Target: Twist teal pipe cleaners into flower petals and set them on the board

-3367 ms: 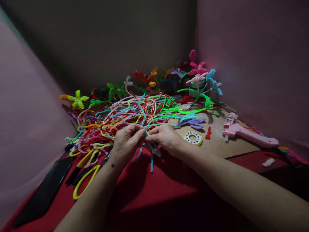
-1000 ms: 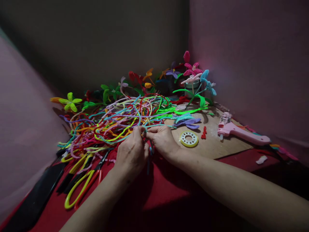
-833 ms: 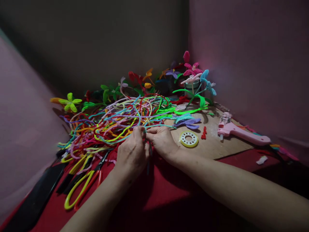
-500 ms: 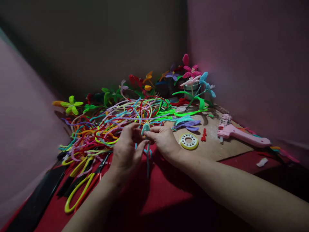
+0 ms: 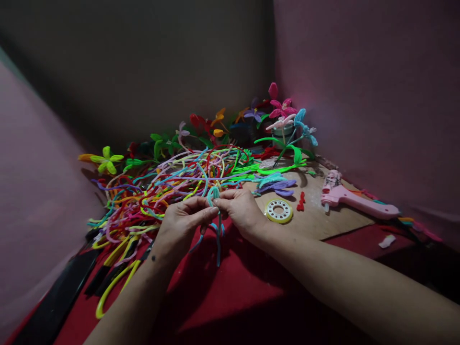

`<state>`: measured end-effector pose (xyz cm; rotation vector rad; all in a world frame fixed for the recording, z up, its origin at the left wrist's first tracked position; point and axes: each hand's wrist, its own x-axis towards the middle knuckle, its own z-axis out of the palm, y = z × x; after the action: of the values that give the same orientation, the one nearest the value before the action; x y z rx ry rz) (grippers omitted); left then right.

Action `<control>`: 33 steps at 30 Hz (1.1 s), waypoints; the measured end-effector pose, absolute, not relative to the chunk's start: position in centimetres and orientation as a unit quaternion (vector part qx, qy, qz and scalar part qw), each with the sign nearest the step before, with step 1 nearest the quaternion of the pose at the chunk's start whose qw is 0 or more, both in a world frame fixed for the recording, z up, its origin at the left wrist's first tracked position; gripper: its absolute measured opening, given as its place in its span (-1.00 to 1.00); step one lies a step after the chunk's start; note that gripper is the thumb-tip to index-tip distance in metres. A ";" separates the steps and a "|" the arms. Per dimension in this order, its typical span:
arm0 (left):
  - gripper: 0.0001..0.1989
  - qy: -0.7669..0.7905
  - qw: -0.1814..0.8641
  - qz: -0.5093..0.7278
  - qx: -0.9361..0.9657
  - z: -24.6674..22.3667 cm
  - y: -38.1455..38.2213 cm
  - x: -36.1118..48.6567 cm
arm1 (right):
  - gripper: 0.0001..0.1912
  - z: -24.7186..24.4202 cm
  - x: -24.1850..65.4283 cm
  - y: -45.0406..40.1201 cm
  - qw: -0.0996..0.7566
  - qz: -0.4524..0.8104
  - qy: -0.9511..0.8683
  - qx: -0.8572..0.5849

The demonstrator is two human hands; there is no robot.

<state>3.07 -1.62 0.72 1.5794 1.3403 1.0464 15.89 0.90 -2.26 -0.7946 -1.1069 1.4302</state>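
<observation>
1. A turquoise fuzzy-wire piece (image 5: 214, 192) is held up between the two hands, above the near edge of the tangled pile of fuzzy stems (image 5: 176, 177); its looped top is raised, and loose tails are hung below toward the near side, over the red cloth (image 5: 230, 292) of the desk.
2. By the right hand (image 5: 242, 212), the piece is pinched just under the loops, thumb against forefinger. By the left hand (image 5: 178, 225), it is met from the left at the same spot, thumb and forefinger brought together on it.
3. The step in hand is judged to be the shaping or binding of the loops at their base. For the next move, a firm hold at that base would be called for, with the tails kept free of the pile.
4. The tape roll (image 5: 288, 211) is laid on the board (image 5: 319, 223) to the right, with the glue gun (image 5: 362, 200) farther right; neither is touched.
5. The exact join is covered by the fingertips, so whether the strands are twisted there cannot be told. The yellow-handled tool (image 5: 102, 298) is partly hidden by the left forearm, the black object (image 5: 59, 292) is cut off at the near left, and the far flowers (image 5: 204, 125) are dimmed by shadow.
</observation>
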 end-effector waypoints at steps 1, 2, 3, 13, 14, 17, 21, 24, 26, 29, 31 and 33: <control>-0.82 0.534 0.370 0.414 0.637 0.7 -1.7 3.2 | -0.87 -2.3 15.9 0.9 0.549 0.607 -0.465 -0.337; -0.82 0.537 0.341 0.420 0.647 0.6 -1.8 3.3 | -0.86 -2.3 15.8 0.9 0.548 0.612 -0.459 -0.338; -0.82 0.537 0.312 0.431 0.655 0.5 -1.8 3.4 | -0.86 -2.3 15.8 0.9 0.548 0.618 -0.453 -0.337; -0.86 0.480 0.135 0.489 0.716 0.0 -1.9 3.6 | -0.89 -2.4 15.4 1.3 0.525 0.748 -0.321 -0.250; -0.86 0.482 0.175 0.480 0.711 0.1 -1.8 3.5 | -0.90 -2.3 15.4 1.2 0.519 0.760 -0.301 -0.249; -0.85 0.493 0.328 0.426 0.684 0.3 -1.6 3.2 | -0.90 -2.2 15.4 1.1 0.499 0.776 -0.276 -0.267; -0.87 0.494 0.328 0.417 0.689 0.2 -1.3 2.9 | -0.84 -2.3 15.6 1.1 0.509 0.753 -0.309 -0.281; -0.87 0.493 0.326 0.406 0.697 0.1 -1.2 2.8 | -0.84 -2.4 15.7 1.3 0.526 0.739 -0.316 -0.279; -0.81 0.493 0.350 0.397 0.690 0.0 -1.2 2.7 | -0.84 -2.5 15.6 1.5 0.533 0.740 -0.302 -0.277; -0.71 0.506 0.386 0.375 0.674 0.2 -1.2 2.6 | -0.87 -2.4 15.5 1.7 0.541 0.752 -0.256 -0.277; -0.67 0.513 0.411 0.360 0.663 0.4 -1.3 2.6 | -0.89 -2.4 15.4 1.9 0.539 0.760 -0.231 -0.279; -0.66 0.515 0.434 0.353 0.650 0.7 -1.4 2.8 | -0.90 -2.3 15.3 1.9 0.538 0.762 -0.226 -0.281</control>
<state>2.79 -1.38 0.68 1.6185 1.2839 0.8783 15.32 1.90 -2.34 -0.6679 -0.5378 1.8118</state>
